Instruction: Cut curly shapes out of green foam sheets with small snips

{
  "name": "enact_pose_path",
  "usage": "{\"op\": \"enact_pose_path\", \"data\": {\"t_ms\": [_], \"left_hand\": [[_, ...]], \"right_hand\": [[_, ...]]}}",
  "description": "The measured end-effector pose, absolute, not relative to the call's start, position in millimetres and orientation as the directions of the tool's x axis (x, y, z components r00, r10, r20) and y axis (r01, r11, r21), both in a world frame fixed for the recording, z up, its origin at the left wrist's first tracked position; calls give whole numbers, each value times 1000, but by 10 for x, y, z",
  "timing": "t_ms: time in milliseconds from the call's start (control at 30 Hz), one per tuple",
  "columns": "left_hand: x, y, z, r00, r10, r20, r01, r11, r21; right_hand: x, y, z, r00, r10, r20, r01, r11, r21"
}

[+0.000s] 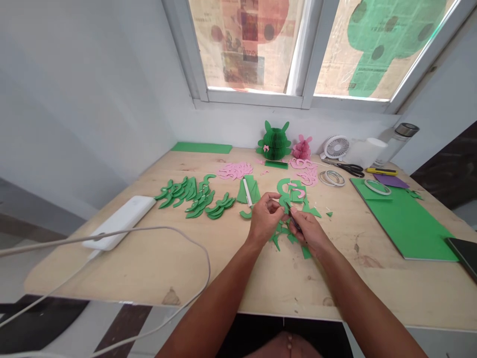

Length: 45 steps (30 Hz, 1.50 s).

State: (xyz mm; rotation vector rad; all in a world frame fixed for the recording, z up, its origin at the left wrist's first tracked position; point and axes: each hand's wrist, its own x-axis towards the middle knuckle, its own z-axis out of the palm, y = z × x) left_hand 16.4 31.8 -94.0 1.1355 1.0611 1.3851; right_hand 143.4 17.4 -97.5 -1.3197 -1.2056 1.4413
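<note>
My left hand [266,217] pinches a small piece of green paper [284,200] between thumb and fingertips. My right hand [306,227] is closed around dark-handled scissors [295,222], their tip meeting the paper beside my left fingers. Under and around both hands lie green paper scraps [275,240], and a pink curved cut-out [298,193] rests just beyond them. Left of my left hand is a stack of green paper pieces [254,189] with a white strip [247,192] on top. Farther left, curved green cut-outs [201,201] lie in overlapping piles.
Pink cut-outs [235,171] lie behind the green ones. At the back stand green [275,141] and pink [302,147] paper figures and a white fan [336,147]. Black scissors [350,169], tape rolls [332,178] and green sheets [406,219] are right; a white power bank [119,221] with cable is left.
</note>
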Motion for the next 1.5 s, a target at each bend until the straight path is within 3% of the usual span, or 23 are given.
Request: {"op": "enact_pose_path", "data": {"t_ms": [1500], "left_hand": [[154, 330, -978, -28, 992, 121, -116, -123, 986]], "right_hand": [[1437, 186, -1013, -86, 970, -229, 47, -225, -973]]}}
